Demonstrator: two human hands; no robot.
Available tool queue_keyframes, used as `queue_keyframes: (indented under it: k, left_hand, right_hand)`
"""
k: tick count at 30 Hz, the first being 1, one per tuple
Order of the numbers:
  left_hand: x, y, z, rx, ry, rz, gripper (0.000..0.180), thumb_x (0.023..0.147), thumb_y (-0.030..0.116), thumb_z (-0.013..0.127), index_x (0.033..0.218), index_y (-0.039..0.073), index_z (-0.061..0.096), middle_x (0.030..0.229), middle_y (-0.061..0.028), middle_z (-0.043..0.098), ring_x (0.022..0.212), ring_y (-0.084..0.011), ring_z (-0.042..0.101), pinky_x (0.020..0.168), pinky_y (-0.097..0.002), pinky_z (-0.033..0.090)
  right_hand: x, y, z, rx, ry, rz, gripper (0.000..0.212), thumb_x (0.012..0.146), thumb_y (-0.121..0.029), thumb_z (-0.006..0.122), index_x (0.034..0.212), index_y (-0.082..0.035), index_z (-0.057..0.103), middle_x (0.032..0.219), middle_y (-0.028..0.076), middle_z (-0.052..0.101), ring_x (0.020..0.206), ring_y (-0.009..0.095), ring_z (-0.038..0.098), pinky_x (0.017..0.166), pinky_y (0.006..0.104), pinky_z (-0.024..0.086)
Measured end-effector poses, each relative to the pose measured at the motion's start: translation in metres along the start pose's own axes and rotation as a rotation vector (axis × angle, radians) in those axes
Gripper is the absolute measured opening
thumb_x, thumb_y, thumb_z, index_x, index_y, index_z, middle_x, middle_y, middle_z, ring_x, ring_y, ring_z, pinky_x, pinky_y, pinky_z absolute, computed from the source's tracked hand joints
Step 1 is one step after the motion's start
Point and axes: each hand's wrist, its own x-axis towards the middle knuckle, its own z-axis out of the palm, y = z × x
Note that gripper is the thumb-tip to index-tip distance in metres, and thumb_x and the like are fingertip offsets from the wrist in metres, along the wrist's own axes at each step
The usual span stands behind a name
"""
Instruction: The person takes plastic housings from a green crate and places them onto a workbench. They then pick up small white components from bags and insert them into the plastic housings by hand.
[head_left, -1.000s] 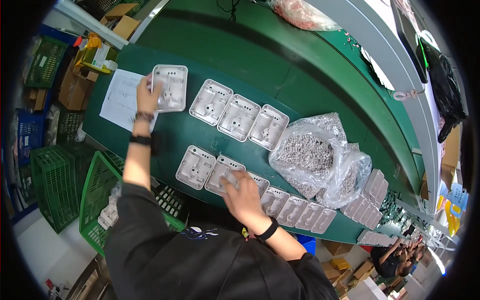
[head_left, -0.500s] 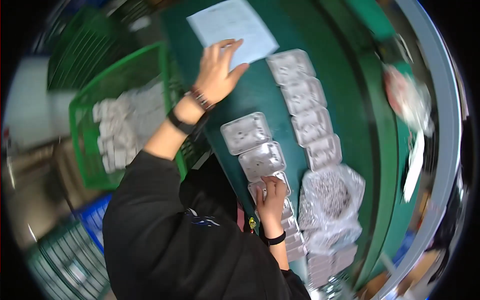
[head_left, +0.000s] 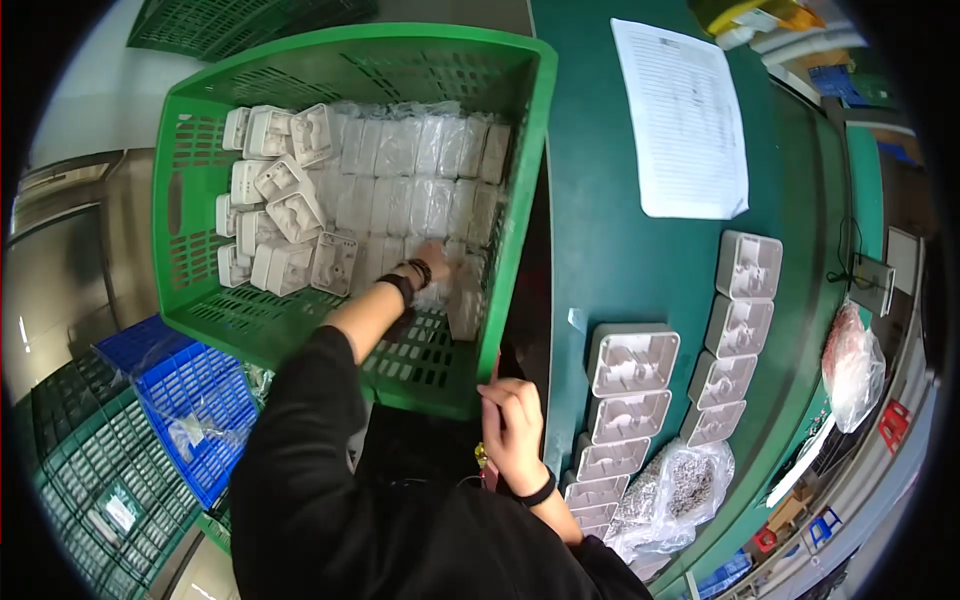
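White housings (head_left: 400, 190) in green crate (head_left: 520, 130)

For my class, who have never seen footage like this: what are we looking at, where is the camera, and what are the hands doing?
This is a wide fisheye camera worn on a person's head, looking down, so straight edges bend. The left hand reaches into a green plastic crate full of white moulded plastic housings, some bagged in clear film; its grip is hidden. The right hand rests empty at the edge of the dark green worktable. On the table lie two rows of pale grey housings, a printed paper sheet and a clear bag of small metal parts.
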Motion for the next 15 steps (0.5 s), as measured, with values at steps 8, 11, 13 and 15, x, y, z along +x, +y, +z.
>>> queue_keyframes:
  k: [8,11,13,15]
  left_hand:
    - [-0.012,0.016,0.068,-0.292,0.223,0.076,0.077,0.069,0.049,0.066,0.124,0.001,0.040,0.125,-0.0212,0.041,0.110,-0.0380,0.045,0.093,-0.0403,0.038]
    - [-0.027,-0.003,0.060,0.063,-0.023,0.496,0.068,0.066,0.042,0.071,0.118,0.006,0.045,0.117,-0.0177,0.046,0.106,-0.0366,0.047,0.090,-0.0401,0.040]
    - [-0.036,0.005,0.018,-0.198,-0.384,0.290,0.064,0.063,0.038,0.075,0.113,0.010,0.047,0.116,-0.0157,0.045,0.110,-0.0352,0.043,0.091,-0.0414,0.038]
    - [-0.039,-0.019,-0.008,-0.474,-0.580,0.097,0.059,0.058,0.031,0.079,0.105,0.013,0.048,0.121,-0.0148,0.041,0.119,-0.0336,0.034,0.096,-0.0444,0.033]
  right_hand:
    - [0.009,0.013,-0.018,-0.091,-0.021,0.328,0.014,0.075,0.007,0.054,0.086,0.000,0.057,0.081,0.011,0.055,0.073,0.024,0.055,0.068,0.0305,0.044]
    - [0.023,0.003,-0.014,-0.087,-0.028,0.347,0.013,0.076,0.007,0.053,0.087,0.000,0.057,0.080,0.011,0.055,0.073,0.024,0.055,0.068,0.0299,0.044]
    - [0.035,-0.004,-0.012,-0.071,-0.041,0.309,0.012,0.077,0.007,0.053,0.087,0.000,0.057,0.080,0.011,0.055,0.074,0.023,0.056,0.068,0.0291,0.044]
    - [0.041,-0.012,-0.010,-0.052,-0.068,0.256,0.012,0.078,0.007,0.052,0.087,0.000,0.057,0.080,0.011,0.055,0.074,0.023,0.056,0.068,0.0287,0.044]
